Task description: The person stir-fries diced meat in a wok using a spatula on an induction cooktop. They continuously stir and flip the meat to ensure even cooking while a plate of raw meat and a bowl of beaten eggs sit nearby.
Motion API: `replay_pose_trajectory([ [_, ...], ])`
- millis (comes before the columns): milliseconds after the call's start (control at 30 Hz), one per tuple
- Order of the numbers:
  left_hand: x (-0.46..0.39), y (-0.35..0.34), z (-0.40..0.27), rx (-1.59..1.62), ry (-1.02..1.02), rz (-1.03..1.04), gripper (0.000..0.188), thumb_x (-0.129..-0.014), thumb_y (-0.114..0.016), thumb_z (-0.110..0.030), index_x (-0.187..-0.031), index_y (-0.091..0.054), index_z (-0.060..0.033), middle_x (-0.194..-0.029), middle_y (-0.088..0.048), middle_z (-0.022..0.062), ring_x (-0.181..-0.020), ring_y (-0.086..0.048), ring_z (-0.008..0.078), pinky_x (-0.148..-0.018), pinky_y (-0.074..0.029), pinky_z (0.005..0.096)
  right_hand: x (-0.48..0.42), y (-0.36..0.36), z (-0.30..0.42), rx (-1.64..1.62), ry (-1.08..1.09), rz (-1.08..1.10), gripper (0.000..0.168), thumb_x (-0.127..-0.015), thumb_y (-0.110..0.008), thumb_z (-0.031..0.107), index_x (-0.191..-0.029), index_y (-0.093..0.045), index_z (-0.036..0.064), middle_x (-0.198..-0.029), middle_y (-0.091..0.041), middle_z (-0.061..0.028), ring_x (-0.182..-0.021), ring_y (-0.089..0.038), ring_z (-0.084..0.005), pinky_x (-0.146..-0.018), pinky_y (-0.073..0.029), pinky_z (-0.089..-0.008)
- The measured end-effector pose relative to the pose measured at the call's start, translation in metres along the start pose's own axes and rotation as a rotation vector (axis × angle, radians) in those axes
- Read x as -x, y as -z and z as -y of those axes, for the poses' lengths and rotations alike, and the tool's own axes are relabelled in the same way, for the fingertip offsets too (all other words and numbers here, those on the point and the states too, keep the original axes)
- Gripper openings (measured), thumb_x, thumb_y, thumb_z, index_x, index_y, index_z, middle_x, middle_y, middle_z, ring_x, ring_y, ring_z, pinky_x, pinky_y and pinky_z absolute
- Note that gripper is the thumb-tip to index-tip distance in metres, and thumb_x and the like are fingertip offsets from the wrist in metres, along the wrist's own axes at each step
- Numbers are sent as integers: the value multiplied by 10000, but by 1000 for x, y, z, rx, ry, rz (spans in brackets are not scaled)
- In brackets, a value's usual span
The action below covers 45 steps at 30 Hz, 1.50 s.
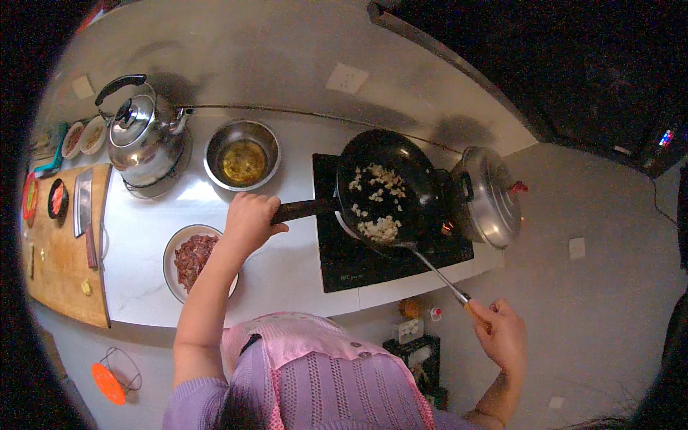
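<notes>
My left hand (251, 221) is closed around the dark handle (303, 209) of a black wok (414, 161), which sits over a black cooktop (344, 263). Pale chopped pieces of food (380, 228) lie in the wok, some scattered and some heaped at the near side. My right hand (500, 329) grips the wooden end of a metal-shafted spatula (438, 273). Its head reaches the wok's near side, by the heap, and is partly hidden. Beneath my left forearm is a white bowl (171, 269) of raw chopped meat (193, 255), partly covered by the arm.
A steel kettle (145, 145) and a steel bowl (215, 172) of yellow liquid stand behind my left hand. At left, a cleaver (83, 201) and a small dark bowl (58, 199) rest on a wooden cutting board (59, 279). A lidded steel pot (492, 199) stands right of the wok.
</notes>
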State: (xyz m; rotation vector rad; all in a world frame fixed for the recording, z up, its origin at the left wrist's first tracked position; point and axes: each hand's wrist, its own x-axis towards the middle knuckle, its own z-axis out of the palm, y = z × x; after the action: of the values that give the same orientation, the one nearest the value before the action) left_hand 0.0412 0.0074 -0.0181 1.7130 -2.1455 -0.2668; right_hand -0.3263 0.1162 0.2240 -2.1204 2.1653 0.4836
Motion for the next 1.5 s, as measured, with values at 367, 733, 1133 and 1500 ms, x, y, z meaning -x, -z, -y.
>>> replay_pose_trajectory([
  [367, 1, 3, 1, 25, -4, -12, 352, -638, -777, -354, -752, -593, -76, -724, -634, 101, -739, -615, 301, -711, -448, 409, -50, -29, 10, -53, 147, -143, 360, -792, -609, 124, -1146, -614, 185, -810, -546, -164, -735, -579, -350, -642, -470, -432],
  [733, 0, 6, -3, 36, 19, -1, 352, -639, -776, -356, -757, -591, -81, -736, -634, 96, -746, -617, 294, -704, -451, 407, -106, -16, 41, 5, 332, -86, 189, -854, -533, 193, -1010, -618, 128, -812, -616, -209, -707, -620, -398, -639, -504, -507],
  [1133, 0, 2, -2, -24, 13, 16, 351, -663, -763, -376, -776, -599, -88, -755, -636, 89, -756, -618, 283, -721, -444, 391, -173, -30, 8, -755, -26, 328, 454, -888, -606, 304, -1279, -539, 84, -670, -494, 43, -559, -445, -31, -413, -323, -180],
  [1500, 0, 3, -2, -13, 17, 21, 357, -651, -771, -372, -763, -594, -83, -752, -639, 92, -750, -618, 291, -720, -443, 393, -158, -105, -14, -770, -39, 211, 499, -823, -629, 200, -1281, -522, 35, -722, -586, -8, -508, -483, -74, -415, -391, -234],
])
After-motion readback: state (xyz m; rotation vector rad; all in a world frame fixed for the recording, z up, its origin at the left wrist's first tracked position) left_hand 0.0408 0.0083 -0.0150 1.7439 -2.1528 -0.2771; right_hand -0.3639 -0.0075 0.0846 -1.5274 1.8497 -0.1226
